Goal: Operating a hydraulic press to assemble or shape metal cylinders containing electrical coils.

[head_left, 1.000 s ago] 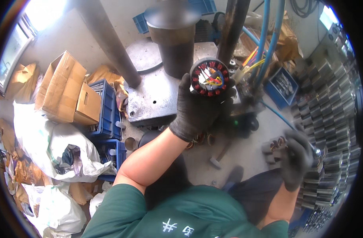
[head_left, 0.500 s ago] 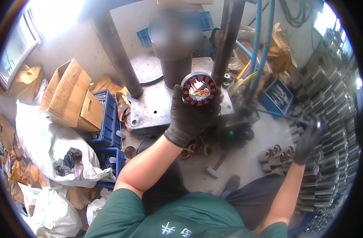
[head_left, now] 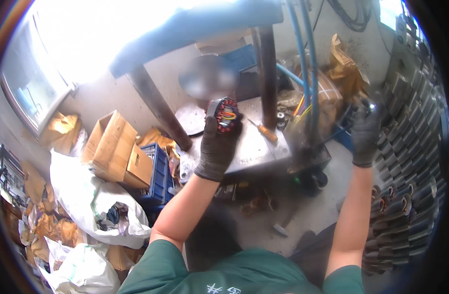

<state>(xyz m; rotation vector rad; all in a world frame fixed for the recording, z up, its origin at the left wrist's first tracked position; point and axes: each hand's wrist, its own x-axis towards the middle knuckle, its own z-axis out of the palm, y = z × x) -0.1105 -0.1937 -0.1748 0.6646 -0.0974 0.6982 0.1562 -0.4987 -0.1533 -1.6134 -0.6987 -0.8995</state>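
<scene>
Clasped in your left hand, the wound ring has its wired face angled rightward, toward your right hand (well apart, its grip too blurred to tell); the metal plate lies beyond.

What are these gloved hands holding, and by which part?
The left hand grips the round red-wound part by its outer rim. Whether the right hand holds anything is too blurred to tell.
</scene>
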